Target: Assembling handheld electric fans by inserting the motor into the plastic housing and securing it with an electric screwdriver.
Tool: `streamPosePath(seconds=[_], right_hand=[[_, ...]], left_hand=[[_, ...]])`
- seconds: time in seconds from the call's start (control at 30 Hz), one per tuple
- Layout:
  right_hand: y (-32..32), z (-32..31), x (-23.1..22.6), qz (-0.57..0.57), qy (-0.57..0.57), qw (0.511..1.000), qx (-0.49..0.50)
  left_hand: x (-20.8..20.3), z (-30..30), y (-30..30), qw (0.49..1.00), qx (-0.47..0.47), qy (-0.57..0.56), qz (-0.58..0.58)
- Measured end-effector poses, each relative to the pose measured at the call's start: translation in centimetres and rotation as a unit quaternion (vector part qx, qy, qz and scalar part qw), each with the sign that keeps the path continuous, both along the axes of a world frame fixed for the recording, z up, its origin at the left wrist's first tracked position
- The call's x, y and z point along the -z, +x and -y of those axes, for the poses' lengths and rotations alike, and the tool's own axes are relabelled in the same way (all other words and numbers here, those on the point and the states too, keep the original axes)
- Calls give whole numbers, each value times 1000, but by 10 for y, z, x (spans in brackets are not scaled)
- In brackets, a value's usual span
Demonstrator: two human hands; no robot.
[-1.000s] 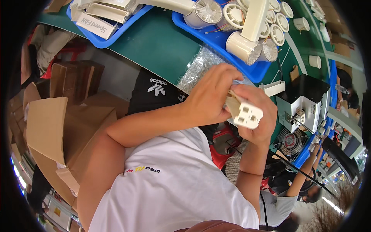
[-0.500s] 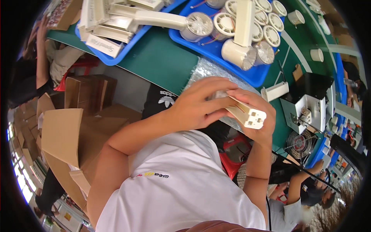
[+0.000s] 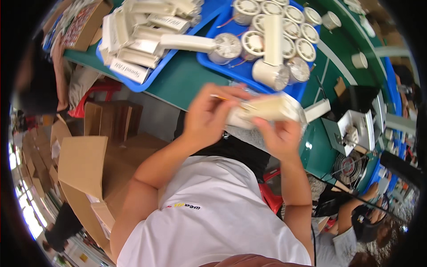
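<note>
My right hand (image 3: pixel 284 139) grips a cream-white plastic handle housing (image 3: pixel 273 109), thumb along its near side. The housing lies nearly level above the front edge of the bench and is slightly blurred. At its left end my left hand (image 3: pixel 201 116) is closed in a pinch, and a thin orange wire (image 3: pixel 218 97) shows at its fingers. Part of that end is hidden behind the fingers. Just beyond the hands, a blue tray (image 3: pixel 249 75) carries several round fan heads (image 3: pixel 253 43) with slotted white covers. Across the fan heads lies an assembled handle with head (image 3: pixel 273 40).
Farther left, another blue tray (image 3: pixel 135 86) is heaped with white handles (image 3: pixel 133 57). Another handle (image 3: pixel 316 111) lies right of my hands, near an open metal box (image 3: pixel 356 127) and a round wire-guarded fan (image 3: pixel 349 165). Open cardboard boxes (image 3: pixel 82 164) stand at my left. Other people sit nearby.
The housing has turned from pointing its socketed end toward me to lying sideways. My left hand has shifted left to its end, and the thin wire now shows at the fingers.
</note>
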State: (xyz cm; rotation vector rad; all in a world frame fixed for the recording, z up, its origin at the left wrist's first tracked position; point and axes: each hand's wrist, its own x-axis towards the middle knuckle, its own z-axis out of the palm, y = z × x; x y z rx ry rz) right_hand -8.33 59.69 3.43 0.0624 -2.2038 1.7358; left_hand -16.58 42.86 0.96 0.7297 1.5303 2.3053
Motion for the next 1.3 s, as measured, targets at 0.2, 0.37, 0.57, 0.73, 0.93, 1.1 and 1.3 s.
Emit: streamPosePath(seconds=[0.2,0.37,0.57,0.73,0.93,1.1,1.3], right_hand=[[-27,21,-19,4,199,978,59],[-29,-53,-28,-59,392,883,251],[-36,-74,-16,12,326,912,250],[-14,-83,-17,33,255,930,264],[45,-45,-24,-158,203,961,97],[75,-58,-27,14,184,965,185],[58,-63,-13,159,404,857,279]], left_hand=[[9,50,-59,940,-277,-165,-113],[15,51,-71,843,-444,-167,-252],[17,52,-65,811,-452,-207,-307],[7,53,-29,826,-400,-165,-361],[-34,-31,50,961,181,-22,210],[-12,-23,26,950,207,-44,230],[-7,-27,25,984,58,-153,-68]])
